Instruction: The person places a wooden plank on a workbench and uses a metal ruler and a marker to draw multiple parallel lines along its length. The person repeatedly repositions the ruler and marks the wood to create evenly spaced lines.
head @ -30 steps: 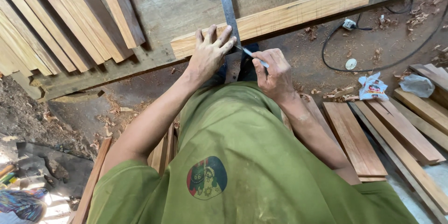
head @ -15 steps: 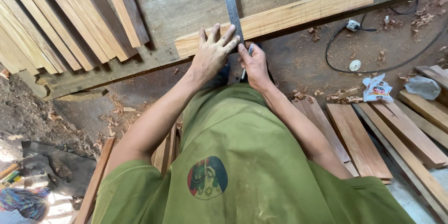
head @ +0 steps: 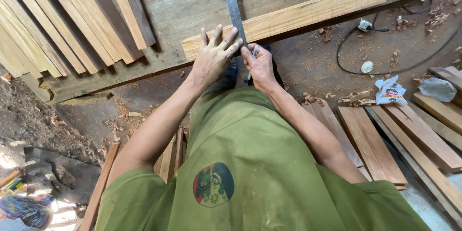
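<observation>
Right hand (head: 260,65) edged nearer ruler (head: 231,2) | fingers gripping pen (head: 252,57) | left hand (head: 211,57) fingers spread on plank (head: 298,14)

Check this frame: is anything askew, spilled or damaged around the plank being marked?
Nothing by the hands looks wrong: the left hand presses the metal ruler across the plank, the right hand holds a pencil beside it. Only wood shavings and a crumpled wrapper litter the floor.

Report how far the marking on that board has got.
Done: metal ruler lies across the light wooden board, pinned by the left hand. In hand: right hand holds a pen at the ruler's edge. Left: no drawn line is visible there.
</observation>
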